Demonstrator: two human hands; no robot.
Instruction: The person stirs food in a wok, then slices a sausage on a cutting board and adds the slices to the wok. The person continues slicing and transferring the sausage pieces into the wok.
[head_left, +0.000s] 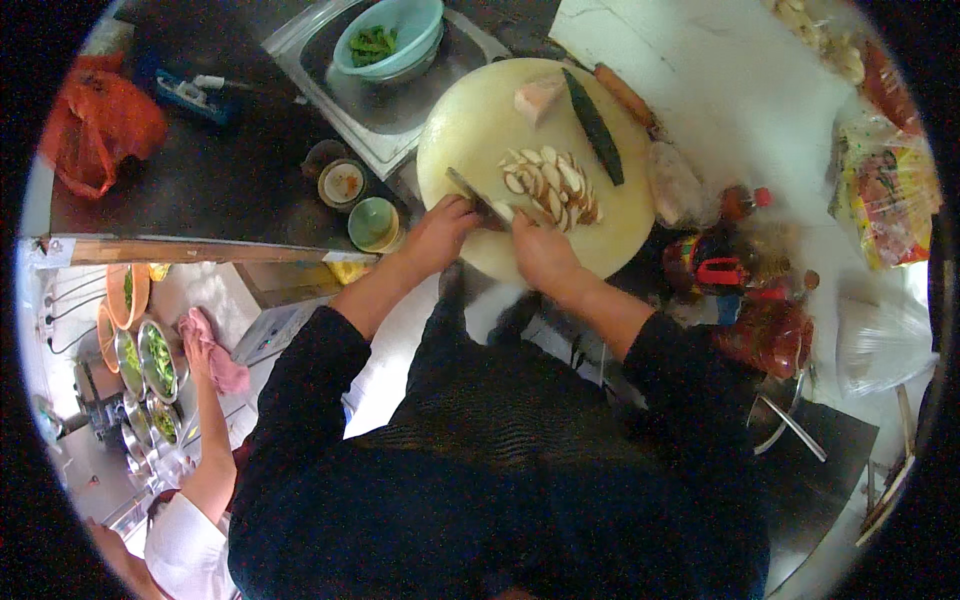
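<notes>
On a round, pale yellow cutting board (480, 112) lies a pile of sliced mushrooms or similar pale, brown-edged slices (551, 180). My left hand (451, 221) is at the board's near left edge, its fingers at the side of a knife blade (466, 186); what it grips is unclear. My right hand (541, 244) is closed beside the pile, around what seems to be the knife's handle, mostly hidden. Farther back on the board are a dark green cucumber-like vegetable (594, 127) and a pale pink piece of food (538, 97).
Behind the board, a light blue basin (431, 41) with greens sits in a steel sink (375, 142). Small bowls (373, 224) stand at left. A carrot (625, 94), bottles (709, 259) and bags (889, 187) lie at right. At lower left, a person (187, 536) holds a pink cloth (217, 356).
</notes>
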